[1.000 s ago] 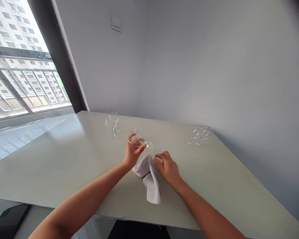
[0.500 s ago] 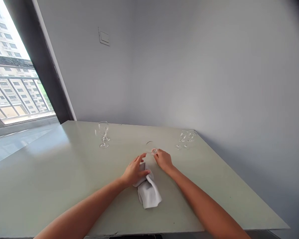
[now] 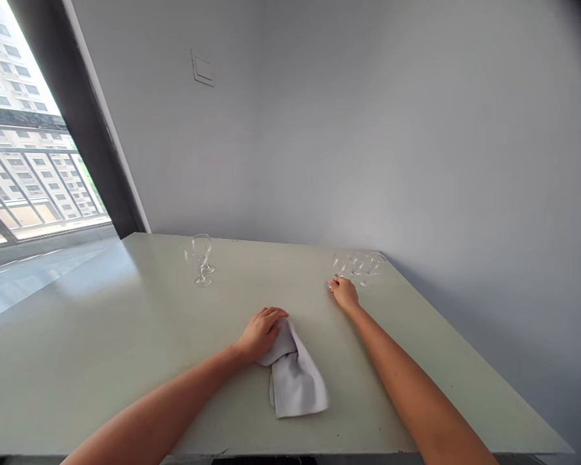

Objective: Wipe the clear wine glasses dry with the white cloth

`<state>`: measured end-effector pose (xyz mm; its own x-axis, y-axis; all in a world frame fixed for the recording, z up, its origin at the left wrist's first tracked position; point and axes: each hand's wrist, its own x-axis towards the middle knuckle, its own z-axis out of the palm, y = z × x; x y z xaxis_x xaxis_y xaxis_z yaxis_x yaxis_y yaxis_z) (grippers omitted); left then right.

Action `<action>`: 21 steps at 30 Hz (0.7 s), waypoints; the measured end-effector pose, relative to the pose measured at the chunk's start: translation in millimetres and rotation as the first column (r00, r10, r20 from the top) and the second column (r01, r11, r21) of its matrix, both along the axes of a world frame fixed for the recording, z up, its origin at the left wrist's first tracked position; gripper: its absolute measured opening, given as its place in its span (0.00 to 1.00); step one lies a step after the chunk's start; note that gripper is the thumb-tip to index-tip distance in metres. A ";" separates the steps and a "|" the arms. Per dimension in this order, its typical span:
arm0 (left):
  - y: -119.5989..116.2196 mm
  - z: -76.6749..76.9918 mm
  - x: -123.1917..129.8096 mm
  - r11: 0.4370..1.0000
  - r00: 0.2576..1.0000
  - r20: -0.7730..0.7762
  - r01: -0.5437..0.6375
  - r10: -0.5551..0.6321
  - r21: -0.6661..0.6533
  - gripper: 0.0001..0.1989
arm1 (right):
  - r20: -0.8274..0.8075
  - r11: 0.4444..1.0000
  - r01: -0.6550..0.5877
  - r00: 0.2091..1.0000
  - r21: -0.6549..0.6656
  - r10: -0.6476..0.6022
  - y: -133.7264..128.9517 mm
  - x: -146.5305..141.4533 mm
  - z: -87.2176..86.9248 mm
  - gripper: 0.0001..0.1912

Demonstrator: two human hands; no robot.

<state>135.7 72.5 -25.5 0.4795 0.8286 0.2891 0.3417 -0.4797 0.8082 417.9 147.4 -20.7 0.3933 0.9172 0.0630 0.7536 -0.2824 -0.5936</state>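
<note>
My right hand is closed around the stem of a clear wine glass at the right of the table. The glass is upright, its foot low by my fingertips. Just to its right stand two more wine glasses, close together. Near the middle of the table, my left hand is closed on the upper left part of a light grey cloth. The rest of the cloth lies folded toward the front edge. Some of my left fingertips are hidden behind the cloth.
Two clear stemmed glasses stand at the back left of the pale, glossy table. Grey walls border its back and right side. A window with a railing is at the left.
My right hand has carried the wine glass from the middle to the right, beside the two others. My left hand has closed on the cloth, which now lies more spread out.
</note>
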 end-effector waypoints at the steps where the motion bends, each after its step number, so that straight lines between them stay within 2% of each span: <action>1: 0.7 -0.2 -0.1 1.000 0.999 0.028 -0.015 0.015 -0.014 0.16 | -0.002 1.000 0.007 1.000 -0.003 -0.007 1.0 0.7 0.3 0.13; 5: 0.4 0.3 -0.5 0.991 0.990 0.106 -0.083 0.095 -0.108 0.16 | 0.006 0.999 0.032 0.999 0.026 -0.033 -7.3 2.1 3.7 0.12; 7: -2.1 3.6 -0.1 0.986 0.983 0.130 -0.119 0.133 -0.113 0.15 | 0.024 0.996 0.063 0.998 0.067 -0.065 -18.7 0.2 7.8 0.15; 9: -4.6 10.5 -0.3 0.984 0.967 0.185 -0.171 0.176 -0.044 0.14 | 0.039 0.989 0.091 0.995 0.115 -0.096 -32.2 -6.2 14.2 0.17; 11: -4.2 20.7 -3.5 0.960 0.927 0.283 -0.274 0.247 0.059 0.12 | 0.060 0.990 0.033 0.997 0.134 -0.042 -45.3 -18.9 23.0 0.17; 13: 2.2 31.8 -12.2 0.880 0.833 0.403 -0.459 0.380 0.118 0.10 | 0.054 0.985 -0.173 0.984 0.015 0.172 -57.1 -37.9 32.7 0.20; 14: 7.9 36.7 -19.2 0.812 0.756 0.458 -0.572 0.468 0.115 0.10 | 0.022 0.945 -0.313 0.948 -0.091 0.316 -62.5 -48.9 37.1 0.23; 16: 23.6 43.2 -38.2 0.628 0.542 0.532 -0.778 0.651 0.023 0.16 | -0.093 0.779 -0.564 0.822 -0.276 0.562 -71.9 -71.1 43.4 0.26; 17: 32.7 44.4 -49.8 0.539 0.430 0.537 -0.840 0.725 -0.055 0.20 | -0.147 0.702 -0.641 0.762 -0.311 0.631 -75.7 -81.2 44.7 0.26; 18: 41.9 44.2 -62.0 0.474 0.344 0.515 -0.869 0.785 -0.143 0.23 | -0.179 0.653 -0.691 0.717 -0.309 0.674 -78.7 -90.1 44.4 0.26; 19: 50.7 42.8 -74.2 0.443 0.300 0.473 -0.868 0.828 -0.225 0.27 | -0.195 0.633 -0.720 0.690 -0.284 0.697 -80.8 -97.6 42.7 0.26; 21: 66.1 37.4 -96.4 0.451 0.315 0.385 -0.824 0.867 -0.343 0.33 | -0.229 0.635 -0.741 0.672 -0.219 0.705 -82.6 -107.7 35.7 0.25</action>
